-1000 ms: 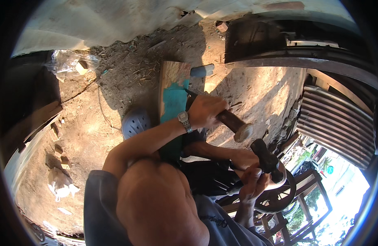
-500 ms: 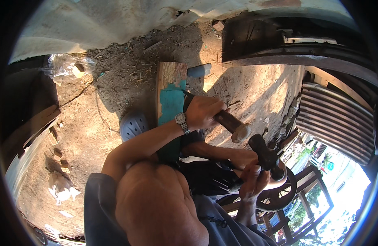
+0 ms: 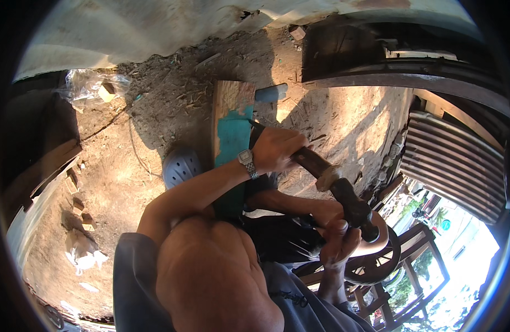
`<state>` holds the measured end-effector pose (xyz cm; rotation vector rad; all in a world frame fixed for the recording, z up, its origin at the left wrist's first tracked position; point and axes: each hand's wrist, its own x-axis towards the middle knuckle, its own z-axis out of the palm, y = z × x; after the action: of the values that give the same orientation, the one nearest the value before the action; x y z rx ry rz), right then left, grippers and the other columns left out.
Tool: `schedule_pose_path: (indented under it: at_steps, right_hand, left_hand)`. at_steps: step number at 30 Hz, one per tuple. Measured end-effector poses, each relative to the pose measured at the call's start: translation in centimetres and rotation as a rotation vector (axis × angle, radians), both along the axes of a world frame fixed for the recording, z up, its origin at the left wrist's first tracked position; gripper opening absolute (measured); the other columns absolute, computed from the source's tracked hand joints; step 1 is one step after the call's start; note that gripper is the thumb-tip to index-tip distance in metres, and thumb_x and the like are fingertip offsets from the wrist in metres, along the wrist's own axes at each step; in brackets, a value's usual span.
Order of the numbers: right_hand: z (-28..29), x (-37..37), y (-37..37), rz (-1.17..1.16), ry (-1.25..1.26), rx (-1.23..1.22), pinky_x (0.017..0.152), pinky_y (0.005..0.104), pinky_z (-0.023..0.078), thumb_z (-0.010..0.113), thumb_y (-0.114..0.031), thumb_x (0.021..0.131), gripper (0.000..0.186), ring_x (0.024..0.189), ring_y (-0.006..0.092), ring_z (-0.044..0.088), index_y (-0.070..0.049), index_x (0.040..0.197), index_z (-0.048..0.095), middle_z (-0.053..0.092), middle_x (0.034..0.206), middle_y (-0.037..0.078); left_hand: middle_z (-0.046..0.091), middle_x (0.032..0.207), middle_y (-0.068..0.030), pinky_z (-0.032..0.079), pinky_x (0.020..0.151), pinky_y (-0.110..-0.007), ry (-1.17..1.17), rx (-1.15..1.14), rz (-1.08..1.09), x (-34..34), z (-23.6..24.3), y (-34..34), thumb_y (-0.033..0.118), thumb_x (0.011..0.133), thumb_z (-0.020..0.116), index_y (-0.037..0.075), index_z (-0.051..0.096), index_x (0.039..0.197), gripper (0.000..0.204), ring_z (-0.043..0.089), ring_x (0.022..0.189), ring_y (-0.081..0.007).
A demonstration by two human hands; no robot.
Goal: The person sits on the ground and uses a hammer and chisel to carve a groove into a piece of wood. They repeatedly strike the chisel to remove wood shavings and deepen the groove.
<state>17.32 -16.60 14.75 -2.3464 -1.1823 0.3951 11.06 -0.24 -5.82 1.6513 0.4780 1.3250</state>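
My left hand (image 3: 277, 149), with a metal-band watch (image 3: 247, 160) at its wrist, is closed around a chisel (image 3: 311, 161) with a dark wooden handle. The chisel's dark blade reaches the right edge of a wooden board (image 3: 234, 138). Teal paint covers much of that board, while its far end is bare wood. My right hand (image 3: 338, 242) is wrapped round a hammer with a dark head (image 3: 352, 202). The hammer's face meets the frayed butt of the chisel handle. The hammer's own handle is mostly hidden by my right hand.
A grey-blue clog (image 3: 181, 167) is left of the board, and the rounded toe of another (image 3: 271, 93) shows beyond it. Corrugated metal (image 3: 454, 166) leans at the right. A clear plastic bag (image 3: 92, 88) and several wood offcuts (image 3: 88, 222) lie on the dirt floor at left.
The hammer has swung in toward the chisel, and its head now touches the handle's butt. My left hand and the board have barely shifted.
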Motion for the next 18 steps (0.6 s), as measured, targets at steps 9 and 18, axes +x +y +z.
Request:
schedule_pose_path:
  at_steps: [9,18]
  right_hand:
    - [0.0,0.1,-0.3,-0.017,0.031,-0.020,0.046,0.0235,0.028,0.050,-0.036,0.104,0.039,0.053,0.0054,0.041,-0.001,0.089,0.057,0.050,0.062,-0.001]
    - [5.4,-0.5,1.0,0.047,0.458,0.536,0.042,0.0235,0.025,0.048,-0.048,0.103,0.040,0.046,0.0067,0.030,-0.010,0.096,0.043,0.037,0.061,-0.002]
  left_hand:
    - [0.055,0.063,-0.0034,0.043,0.048,-0.037,0.003,-0.010,0.018,0.3,-0.5,-0.1,0.018,0.077,0.082,0.014,0.058,0.081,0.024,0.059,0.053,-0.0247]
    - [0.055,0.064,-0.0018,0.043,0.050,-0.037,0.056,0.003,0.055,0.2,-0.9,-0.1,0.022,0.078,0.081,0.016,0.058,0.081,0.024,0.058,0.054,-0.0223]
